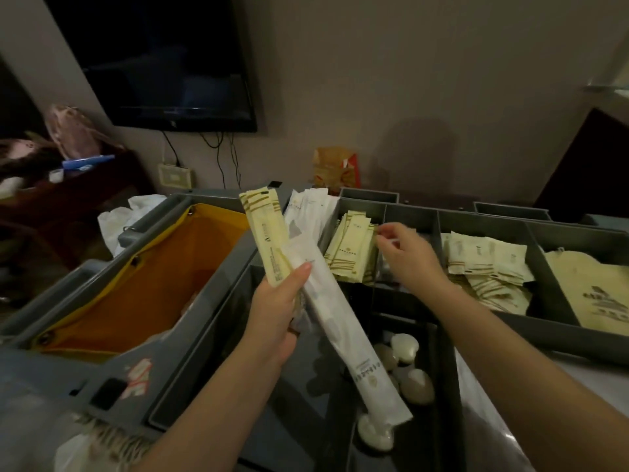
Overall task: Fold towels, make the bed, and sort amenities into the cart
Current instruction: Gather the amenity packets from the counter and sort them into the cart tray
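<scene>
Left hand (275, 311) grips two long packets (269, 240) mid-length: light, floppy, slick. My right hand (405, 257) at sachets (352, 253) near cart's (412, 212) back edge; pinch unclear.

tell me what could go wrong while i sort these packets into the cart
1. The left hand grips the yellow long packet and the white long packet crossed; the white one sticks out far below the grip and could slip down among the round white items.
2. The right hand pinches at the leaning cream sachets; tugging one may spill the others.
</scene>
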Action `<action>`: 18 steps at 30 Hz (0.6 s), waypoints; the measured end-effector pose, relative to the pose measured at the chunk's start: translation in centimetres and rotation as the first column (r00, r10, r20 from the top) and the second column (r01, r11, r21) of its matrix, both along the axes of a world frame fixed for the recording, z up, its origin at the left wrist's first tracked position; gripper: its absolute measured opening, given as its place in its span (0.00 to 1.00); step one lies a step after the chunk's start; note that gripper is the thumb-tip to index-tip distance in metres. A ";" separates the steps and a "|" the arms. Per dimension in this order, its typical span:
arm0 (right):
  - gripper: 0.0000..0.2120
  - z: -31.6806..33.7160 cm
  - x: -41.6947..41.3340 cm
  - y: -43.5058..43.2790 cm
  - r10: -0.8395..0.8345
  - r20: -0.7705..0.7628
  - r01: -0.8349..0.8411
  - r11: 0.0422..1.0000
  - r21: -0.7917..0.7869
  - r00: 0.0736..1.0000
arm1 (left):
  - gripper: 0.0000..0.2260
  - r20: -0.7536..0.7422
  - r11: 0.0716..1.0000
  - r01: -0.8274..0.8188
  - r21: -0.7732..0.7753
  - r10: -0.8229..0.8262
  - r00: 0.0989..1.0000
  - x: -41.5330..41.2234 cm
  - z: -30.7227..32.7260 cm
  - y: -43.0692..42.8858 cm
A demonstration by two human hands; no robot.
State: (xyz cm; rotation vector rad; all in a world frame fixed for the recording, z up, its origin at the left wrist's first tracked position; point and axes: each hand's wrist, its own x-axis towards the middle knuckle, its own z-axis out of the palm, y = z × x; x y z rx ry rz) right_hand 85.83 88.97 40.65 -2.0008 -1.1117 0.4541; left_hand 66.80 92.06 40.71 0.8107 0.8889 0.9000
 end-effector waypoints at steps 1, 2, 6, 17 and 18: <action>0.15 0.6 -1.8 -1.1 0.068 -0.064 -0.066 0.997 0.039 0.996 | 0.20 -0.004 1.000 0.003 0.001 -0.003 1.000 0.2 0.1 -0.1; 0.14 1.0 -3.4 -2.1 0.121 -0.106 -0.115 0.991 0.062 0.987 | 0.19 -0.003 1.000 0.010 0.005 -0.010 1.000 0.4 0.2 -0.2; 0.15 1.7 -7.7 -5.8 0.155 -0.176 -0.158 0.988 -0.003 0.972 | 0.20 0.018 0.994 0.102 0.037 -0.102 0.995 0.9 0.2 -0.3; 0.10 0.8 -10.9 -6.7 -0.076 -0.345 0.085 0.996 0.011 0.936 | 0.20 0.032 0.984 0.176 0.012 -0.176 0.984 -0.6 0.4 1.8; 0.10 1.0 -11.0 -6.0 -0.102 -0.379 0.111 0.994 0.002 0.920 | 0.21 0.012 0.986 0.166 0.016 -0.166 0.986 -1.2 0.5 2.4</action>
